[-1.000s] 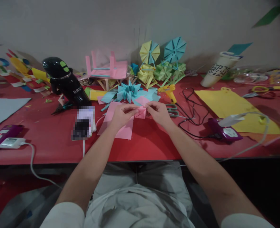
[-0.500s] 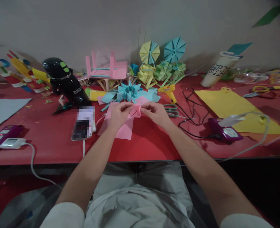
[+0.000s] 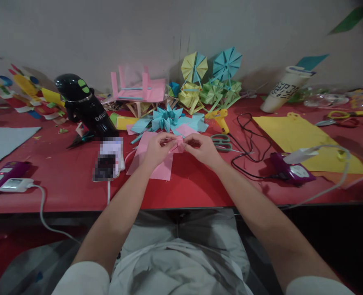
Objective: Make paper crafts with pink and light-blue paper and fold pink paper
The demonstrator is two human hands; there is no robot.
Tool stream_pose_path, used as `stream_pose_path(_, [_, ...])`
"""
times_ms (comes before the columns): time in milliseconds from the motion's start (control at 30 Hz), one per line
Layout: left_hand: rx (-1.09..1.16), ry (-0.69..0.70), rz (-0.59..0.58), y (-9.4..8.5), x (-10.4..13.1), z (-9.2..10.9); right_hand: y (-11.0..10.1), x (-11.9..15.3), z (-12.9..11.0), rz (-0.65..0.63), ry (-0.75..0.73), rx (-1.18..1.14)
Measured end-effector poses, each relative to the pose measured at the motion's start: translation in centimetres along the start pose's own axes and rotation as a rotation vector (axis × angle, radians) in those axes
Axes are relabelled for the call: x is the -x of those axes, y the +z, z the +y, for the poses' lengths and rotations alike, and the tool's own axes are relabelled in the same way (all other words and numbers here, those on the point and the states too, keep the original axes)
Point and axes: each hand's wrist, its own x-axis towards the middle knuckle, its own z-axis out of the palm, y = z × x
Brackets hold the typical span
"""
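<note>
A small folded pink paper piece [image 3: 179, 144] is pinched between both hands above the red table [image 3: 193, 188]. My left hand [image 3: 160, 148] grips its left side with thumb and fingertips, and my right hand [image 3: 202, 148] holds its right side. Under and beside my left hand lies a flat pink sheet [image 3: 163, 170]. Just behind the hands rests a blue folded paper star [image 3: 167, 119], with blue paper pieces around it. The fingers partly cover the pink piece, so its exact folds are hard to see.
Green-handled scissors [image 3: 222, 142] and a yellow glue gun [image 3: 220, 119] with a black cable lie right of the hands. A phone [image 3: 109, 162] and black bottle [image 3: 87, 108] are left. Folded paper models stand at the wall; a yellow sheet [image 3: 301, 141] and purple power socket [image 3: 292, 169] are right.
The hands have come slightly closer together, and the pink piece has turned and looks more compact between the fingertips. Objects on the table have stayed put.
</note>
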Motion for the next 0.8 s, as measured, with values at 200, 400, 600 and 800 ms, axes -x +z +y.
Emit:
stream_pose_path(200, [-0.020,0.046,-0.002,-0.09,0.04,0.15,0.21,0.00,0.43,0.024,-0.016,-0.022])
stream_pose_path(400, [-0.035,0.041,-0.019,-0.02,-0.02,-0.26,0.08,-0.05,-0.14,-0.002,-0.033,0.031])
stream_pose_path(600, [-0.052,0.048,-0.055,0.06,0.10,-0.36,0.03,-0.06,0.10,0.003,-0.064,0.051])
stream_pose_path(800, [-0.090,0.062,-0.078,0.03,0.23,-0.12,0.02,-0.19,0.02,-0.012,-0.076,0.065])
